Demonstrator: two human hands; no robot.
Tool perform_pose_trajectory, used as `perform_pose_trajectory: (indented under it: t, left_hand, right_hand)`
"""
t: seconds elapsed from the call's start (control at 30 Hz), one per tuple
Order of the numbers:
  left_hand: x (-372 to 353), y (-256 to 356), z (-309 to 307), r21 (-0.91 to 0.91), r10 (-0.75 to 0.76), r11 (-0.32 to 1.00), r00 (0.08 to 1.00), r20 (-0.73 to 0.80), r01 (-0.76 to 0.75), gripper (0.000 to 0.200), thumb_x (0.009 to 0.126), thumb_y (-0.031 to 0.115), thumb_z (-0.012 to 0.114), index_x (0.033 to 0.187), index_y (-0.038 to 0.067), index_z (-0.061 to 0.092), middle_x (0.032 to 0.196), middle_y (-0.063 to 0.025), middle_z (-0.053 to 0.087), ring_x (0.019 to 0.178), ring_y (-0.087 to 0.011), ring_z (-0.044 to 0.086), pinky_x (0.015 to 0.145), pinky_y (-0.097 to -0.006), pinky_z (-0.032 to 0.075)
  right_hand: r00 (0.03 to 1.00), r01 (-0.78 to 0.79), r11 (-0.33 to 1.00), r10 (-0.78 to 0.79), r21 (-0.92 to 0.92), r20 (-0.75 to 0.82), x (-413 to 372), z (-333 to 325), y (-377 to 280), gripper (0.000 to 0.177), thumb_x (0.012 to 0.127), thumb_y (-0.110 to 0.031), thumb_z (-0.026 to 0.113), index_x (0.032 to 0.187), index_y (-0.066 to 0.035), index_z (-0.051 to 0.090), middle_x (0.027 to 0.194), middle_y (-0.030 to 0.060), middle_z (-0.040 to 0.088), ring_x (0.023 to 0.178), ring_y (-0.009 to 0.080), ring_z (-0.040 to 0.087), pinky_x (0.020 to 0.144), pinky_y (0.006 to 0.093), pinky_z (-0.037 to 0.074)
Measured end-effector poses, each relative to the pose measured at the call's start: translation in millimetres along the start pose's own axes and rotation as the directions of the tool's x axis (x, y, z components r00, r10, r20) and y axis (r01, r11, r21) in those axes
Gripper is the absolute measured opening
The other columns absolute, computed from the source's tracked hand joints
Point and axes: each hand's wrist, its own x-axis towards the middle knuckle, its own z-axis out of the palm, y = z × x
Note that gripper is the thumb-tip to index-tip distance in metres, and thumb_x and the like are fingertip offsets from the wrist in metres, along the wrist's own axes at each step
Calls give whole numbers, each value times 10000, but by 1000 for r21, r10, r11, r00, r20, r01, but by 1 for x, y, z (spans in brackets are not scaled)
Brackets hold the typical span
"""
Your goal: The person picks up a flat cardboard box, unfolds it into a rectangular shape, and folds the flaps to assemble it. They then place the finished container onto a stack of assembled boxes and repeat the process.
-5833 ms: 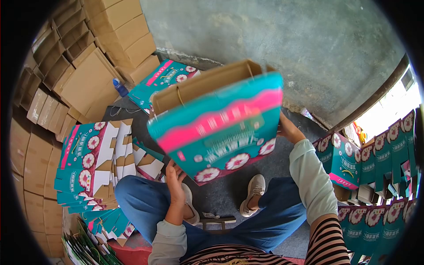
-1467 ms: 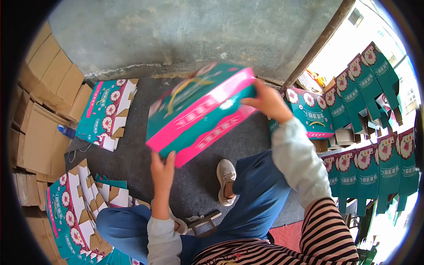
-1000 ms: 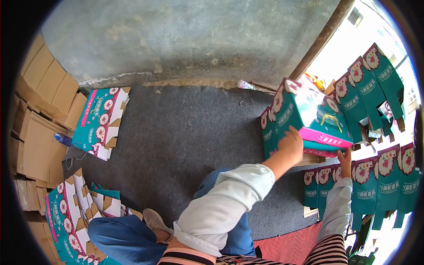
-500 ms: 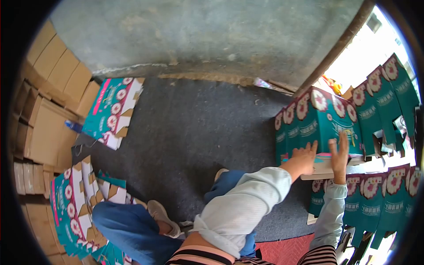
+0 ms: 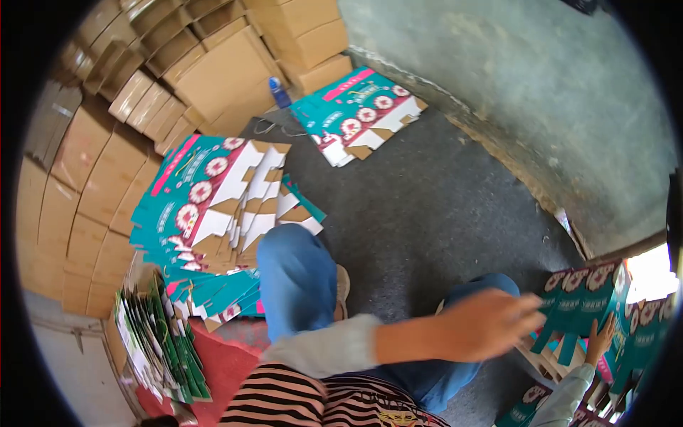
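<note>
My left hand (image 5: 491, 326) is in the air above my right knee, blurred by motion. Its fingers point right, loosely stretched and a little apart, and nothing shows in them. At the lower right, my right hand (image 5: 602, 339) lies with fingers spread against a teal carton (image 5: 620, 313) in the row there. Beside it, more teal cartons (image 5: 580, 302) with round flower prints stand side by side, their lower flaps hanging open. To the left of my legs is a fanned stack of flat printed cardboard sheets (image 5: 186, 186), teal with white and brown cut edges.
Another pile of flat printed sheets (image 5: 356, 107) lies on the dark floor (image 5: 398, 206) near the wall (image 5: 512, 78). A blue bottle (image 5: 279, 92) stands by stacked brown boxes (image 5: 220, 75). Green-and-white sheets (image 5: 160, 341) lean at the lower left above a red mat (image 5: 224, 356).
The view has swung left, bringing the sheet stack nearer the middle. My left hand has come away from the cartons towards the left; my right hand stays at them.
</note>
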Motion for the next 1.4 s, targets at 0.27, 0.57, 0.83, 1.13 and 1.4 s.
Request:
perform_pose_trajectory:
  t: [0.27, 0.57, 0.83, 1.13, 1.4]
  left_hand:
    - [-286, -10, -293, 669, -512, -185, 511, -691, 719, 476, 799, 212, 659, 1200, 3, 511, 1296, -261, 463, 1203, -399, 449, 964, -489, 394]
    - [-352, -80, -368, 489, -596, -644, 13, -803, 588, 935, 762, 577, 622, 1435, 36, 264, 1483, -239, 229, 1391, -369, 190, 1090, -536, 196]
    - [-356, -95, -396, 560, -675, -660, -69, -734, 501, 983, 747, 631, 623, 1414, -2, 274, 1421, -301, 296, 1339, -440, 262, 1054, -507, 293]
    - [-392, -105, -408, 723, -750, -565, 116, -651, 397, 715, 832, 384, 599, 1367, -14, 343, 1236, -299, 464, 1141, -455, 485, 836, -454, 498]
    - [-346, -81, -450, 721, -436, -371, 576, -691, 585, 99, 835, 78, 542, 931, 82, 521, 786, -133, 621, 725, -312, 651, 585, -433, 530]
  right_hand:
    - [886, 458, 748, -427, 481, -179, 19, -109, -221, 502, 830, -67, 607, 1303, 10, 459, 1335, 214, 466, 1254, 362, 429, 1044, 408, 336]
    - [299, 849, 87, -893, 521, -337, -66, -287, -475, 494, 776, -170, 679, 1233, -52, 534, 1213, 169, 551, 1071, 337, 546, 922, 416, 438]
    - [152, 840, 176, -984, 513, 88, -87, -205, -504, 401, 773, -243, 690, 1124, -81, 580, 955, 110, 623, 889, 308, 621, 777, 420, 493]
    - [195, 812, 202, -978, 548, 71, -87, -199, -501, 378, 796, -271, 672, 1113, -82, 591, 924, 114, 624, 868, 308, 627, 736, 407, 506]
    - [209, 811, 207, -976, 547, 58, -89, -199, -497, 373, 801, -275, 666, 1110, -77, 597, 924, 130, 625, 885, 313, 622, 743, 414, 505]
